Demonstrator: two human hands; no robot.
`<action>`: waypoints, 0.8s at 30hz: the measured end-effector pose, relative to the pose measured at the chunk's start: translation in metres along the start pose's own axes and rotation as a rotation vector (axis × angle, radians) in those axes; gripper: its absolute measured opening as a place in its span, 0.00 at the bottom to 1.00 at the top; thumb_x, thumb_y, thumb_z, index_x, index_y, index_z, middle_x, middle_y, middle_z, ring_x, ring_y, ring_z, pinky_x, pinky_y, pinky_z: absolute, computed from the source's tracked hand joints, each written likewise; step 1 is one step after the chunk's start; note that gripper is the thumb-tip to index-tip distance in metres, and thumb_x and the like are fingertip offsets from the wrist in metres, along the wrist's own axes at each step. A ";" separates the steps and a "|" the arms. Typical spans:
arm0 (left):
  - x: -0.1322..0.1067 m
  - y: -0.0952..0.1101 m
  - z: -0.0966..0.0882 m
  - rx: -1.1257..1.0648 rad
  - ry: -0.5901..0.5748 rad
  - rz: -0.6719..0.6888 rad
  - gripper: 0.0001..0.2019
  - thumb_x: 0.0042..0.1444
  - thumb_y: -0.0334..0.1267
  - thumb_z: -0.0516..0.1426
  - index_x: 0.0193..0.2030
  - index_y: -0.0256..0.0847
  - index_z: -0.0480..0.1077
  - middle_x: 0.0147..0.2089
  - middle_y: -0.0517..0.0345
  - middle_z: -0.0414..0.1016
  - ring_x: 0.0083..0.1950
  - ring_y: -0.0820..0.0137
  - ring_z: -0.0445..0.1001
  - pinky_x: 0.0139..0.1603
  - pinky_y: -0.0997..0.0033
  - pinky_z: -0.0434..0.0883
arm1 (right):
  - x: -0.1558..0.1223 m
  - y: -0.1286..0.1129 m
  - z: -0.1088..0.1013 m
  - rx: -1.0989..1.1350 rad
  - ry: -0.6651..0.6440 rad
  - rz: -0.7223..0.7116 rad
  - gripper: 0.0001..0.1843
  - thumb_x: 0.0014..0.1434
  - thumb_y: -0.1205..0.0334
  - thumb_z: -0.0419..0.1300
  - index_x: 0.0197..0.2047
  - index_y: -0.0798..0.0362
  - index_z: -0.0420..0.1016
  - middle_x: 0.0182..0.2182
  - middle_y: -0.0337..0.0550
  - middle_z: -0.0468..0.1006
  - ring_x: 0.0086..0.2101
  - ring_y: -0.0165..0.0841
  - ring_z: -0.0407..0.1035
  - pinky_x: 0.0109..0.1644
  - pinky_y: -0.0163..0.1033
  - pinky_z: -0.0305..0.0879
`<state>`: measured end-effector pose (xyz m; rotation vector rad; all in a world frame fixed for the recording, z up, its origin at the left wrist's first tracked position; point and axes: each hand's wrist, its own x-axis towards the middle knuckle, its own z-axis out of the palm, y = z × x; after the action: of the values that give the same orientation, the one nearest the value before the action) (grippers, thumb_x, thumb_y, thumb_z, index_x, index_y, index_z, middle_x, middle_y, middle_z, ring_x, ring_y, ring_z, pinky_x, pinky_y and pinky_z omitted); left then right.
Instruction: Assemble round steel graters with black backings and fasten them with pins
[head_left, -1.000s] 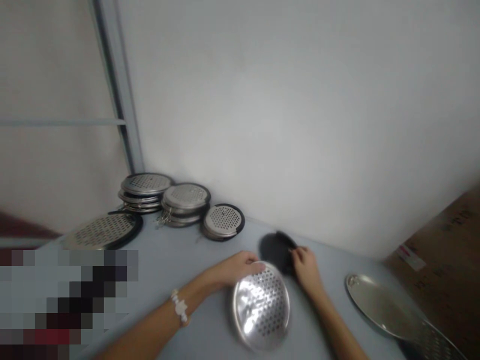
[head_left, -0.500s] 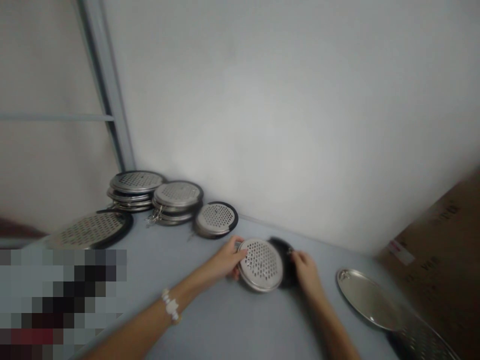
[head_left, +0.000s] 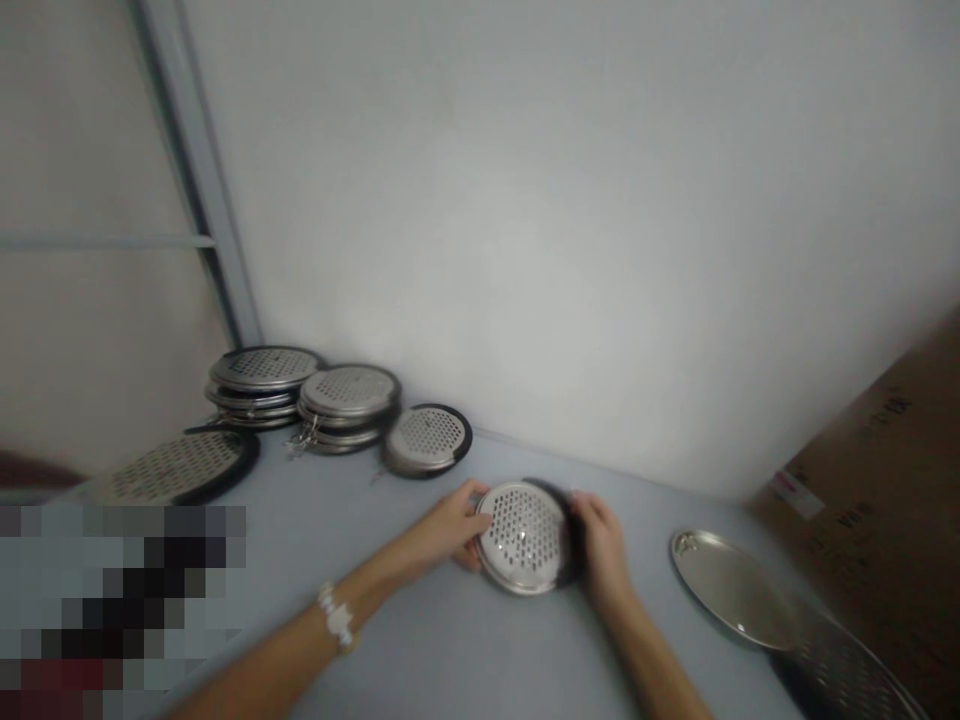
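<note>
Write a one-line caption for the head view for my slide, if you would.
The left hand and right hand hold a round perforated metal lid against a black ring, stacked lids behind.

Dim, flat light, soft blur, faint glare on the perforated disc (head_left: 523, 538).

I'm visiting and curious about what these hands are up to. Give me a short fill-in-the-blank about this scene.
The left hand and the right hand both hold one round perforated metal disc, and a white ____ circles the left wrist. Against the wall stand ____ stacks of similar discs. On the right, beyond a shiny metal tray, stands a brown ____ box.

Missing words: bracelet; two; cardboard.
</note>
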<state>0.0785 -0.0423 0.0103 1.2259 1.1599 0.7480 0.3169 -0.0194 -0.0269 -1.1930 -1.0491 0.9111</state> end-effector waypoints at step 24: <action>0.005 0.009 0.005 0.153 0.333 0.396 0.22 0.60 0.45 0.55 0.57 0.35 0.75 0.57 0.50 0.77 0.57 0.60 0.77 0.61 0.61 0.71 | -0.025 -0.033 0.017 0.207 -0.017 0.070 0.17 0.48 0.45 0.69 0.26 0.50 0.75 0.29 0.37 0.76 0.35 0.36 0.67 0.40 0.38 0.62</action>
<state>0.0860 -0.0373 0.0175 1.5226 1.2747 1.2131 0.2943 -0.0439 0.0033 -1.0554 -0.9075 1.0597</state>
